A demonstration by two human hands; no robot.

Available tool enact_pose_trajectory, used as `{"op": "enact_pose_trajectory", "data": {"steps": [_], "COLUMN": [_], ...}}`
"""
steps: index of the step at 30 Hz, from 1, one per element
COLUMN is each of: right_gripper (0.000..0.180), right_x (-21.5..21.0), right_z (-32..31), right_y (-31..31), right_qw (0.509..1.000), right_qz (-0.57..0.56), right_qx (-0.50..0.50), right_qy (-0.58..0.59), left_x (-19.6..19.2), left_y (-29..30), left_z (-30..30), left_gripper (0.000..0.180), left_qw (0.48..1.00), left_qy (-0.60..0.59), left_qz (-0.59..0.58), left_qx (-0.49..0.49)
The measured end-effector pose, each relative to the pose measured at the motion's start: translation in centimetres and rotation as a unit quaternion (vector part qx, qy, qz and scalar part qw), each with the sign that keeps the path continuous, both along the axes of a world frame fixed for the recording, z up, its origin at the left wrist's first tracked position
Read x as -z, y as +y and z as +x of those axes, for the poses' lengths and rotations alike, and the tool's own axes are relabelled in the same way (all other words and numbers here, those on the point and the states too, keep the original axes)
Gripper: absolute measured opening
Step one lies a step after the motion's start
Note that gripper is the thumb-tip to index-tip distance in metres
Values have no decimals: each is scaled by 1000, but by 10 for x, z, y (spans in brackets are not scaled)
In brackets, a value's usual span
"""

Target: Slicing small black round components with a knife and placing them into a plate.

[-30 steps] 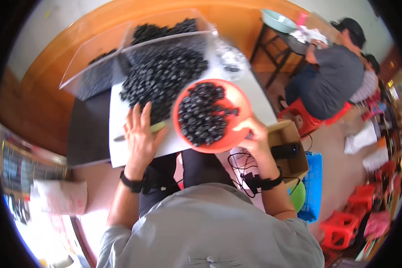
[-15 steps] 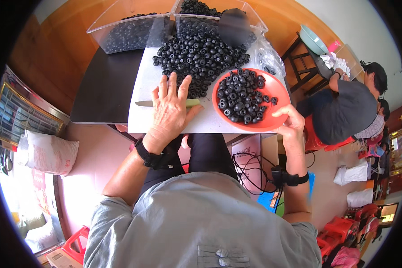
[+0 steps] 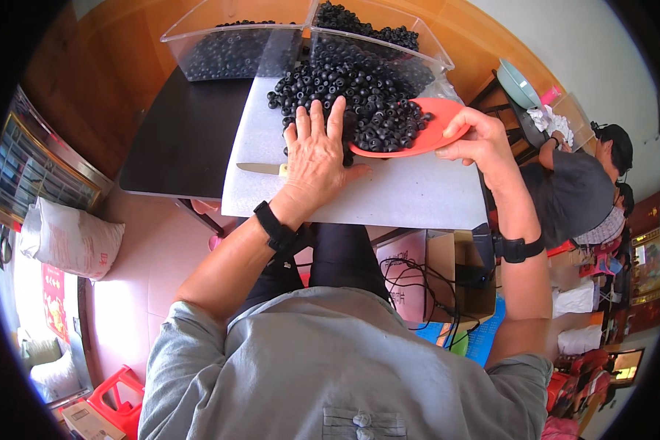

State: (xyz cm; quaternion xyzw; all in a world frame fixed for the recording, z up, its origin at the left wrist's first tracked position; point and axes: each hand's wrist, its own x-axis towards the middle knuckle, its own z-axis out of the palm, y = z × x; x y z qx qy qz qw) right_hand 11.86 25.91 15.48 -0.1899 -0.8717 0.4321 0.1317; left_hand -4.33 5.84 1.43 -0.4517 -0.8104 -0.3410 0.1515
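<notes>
My right hand [image 3: 478, 138] pinches the right rim of a red plastic plate [image 3: 441, 117]. The plate is tilted, its left edge low against a big heap of small round black pieces with holes [image 3: 337, 84]; more of these pieces [image 3: 390, 126] lie on the plate's left half. My left hand [image 3: 314, 158] is spread, palm down, its fingertips at the heap's near edge and its thumb pointing toward the plate. Under that hand lies a knife [image 3: 260, 168] with a pale handle, mostly hidden by the palm; its blade sticks out to the left on the white board [image 3: 418, 191].
Two clear plastic bins [image 3: 235, 55] of black pieces stand at the far side of the dark table [image 3: 172, 139]. A cardboard box [image 3: 447, 275] with black cables sits below the right edge. Another person [image 3: 576, 176] sits at the right, near a pale green basin [image 3: 518, 84].
The plate has risen and tipped to the left, and its pieces have shifted toward the heap. My right hand has moved up with it. My left hand has slid slightly right.
</notes>
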Motion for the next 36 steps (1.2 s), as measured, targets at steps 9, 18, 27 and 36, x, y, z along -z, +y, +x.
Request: {"op": "enact_pose_trajectory", "data": {"steps": [9, 18, 27, 36], "right_gripper": [21, 32, 34, 37], "right_x": [-44, -77, -84, -85], "right_z": [-24, -52, -78, -86], "right_y": [-4, 5, -10, -28], "right_qw": [997, 982, 942, 864], "right_qz": [14, 125, 263, 458], "right_qx": [8, -53, -94, -106], "right_qy": [-70, -132, -183, -179], "left_x": [6, 5, 6, 8], "left_y": [5, 5, 6, 6], "left_z": [-2, -2, 0, -2], "left_gripper": [121, 120, 118, 117], "left_qw": [1000, 1000, 1000, 999], "left_qy": [-9, -8, 0, 42], "left_qz": [4, 12, -20, -22], "left_qx": [-18, -13, -12, 5]}}
